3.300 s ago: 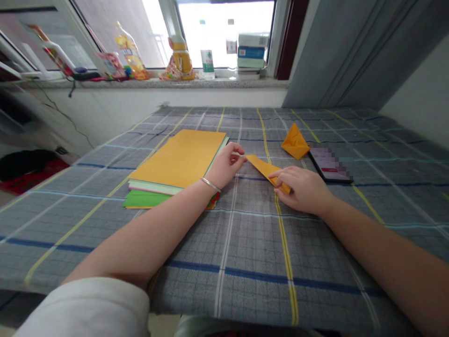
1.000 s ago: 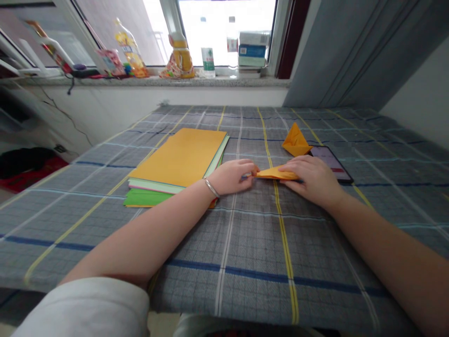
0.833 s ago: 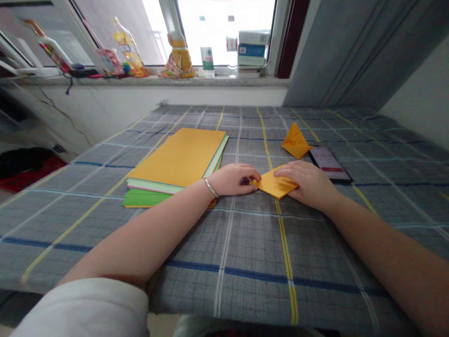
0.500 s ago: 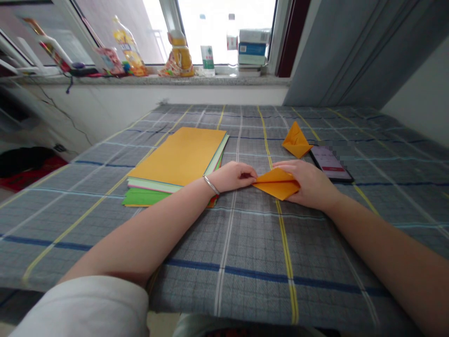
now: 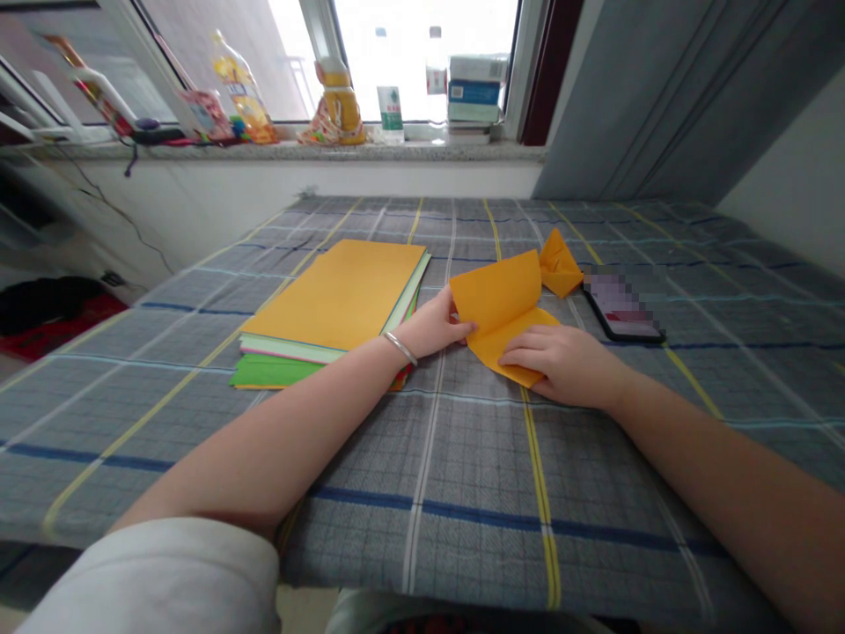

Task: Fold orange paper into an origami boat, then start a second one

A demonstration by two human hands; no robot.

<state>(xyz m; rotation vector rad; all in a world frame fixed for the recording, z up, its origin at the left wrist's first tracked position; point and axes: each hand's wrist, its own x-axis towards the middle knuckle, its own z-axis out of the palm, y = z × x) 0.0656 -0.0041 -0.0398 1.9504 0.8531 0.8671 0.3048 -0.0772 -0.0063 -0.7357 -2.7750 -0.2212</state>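
A creased sheet of orange origami paper (image 5: 498,295) stands partly unfolded, its back half raised and its front half low over the tablecloth. My left hand (image 5: 436,324), with a silver bangle at the wrist, pinches the paper's left edge near the fold. Across the front half lie the fingers of my right hand (image 5: 561,361), gripping the paper near its right edge; the thumb is partly hidden. Just behind the sheet, a folded orange paper piece (image 5: 560,264) rests beside a phone (image 5: 620,304) with a blurred screen.
To the left lies a stack of coloured paper (image 5: 336,291), orange on top, with green and white edges showing. A grey checked tablecloth (image 5: 370,537) covers the table. Bottles, packets and boxes (image 5: 473,92) line the window sill (image 5: 396,152) beyond.
The orange paper has gone from a flat, narrow folded shape to a spread one with its back half raised. My left hand shifted slightly left; my right hand moved a little lower.
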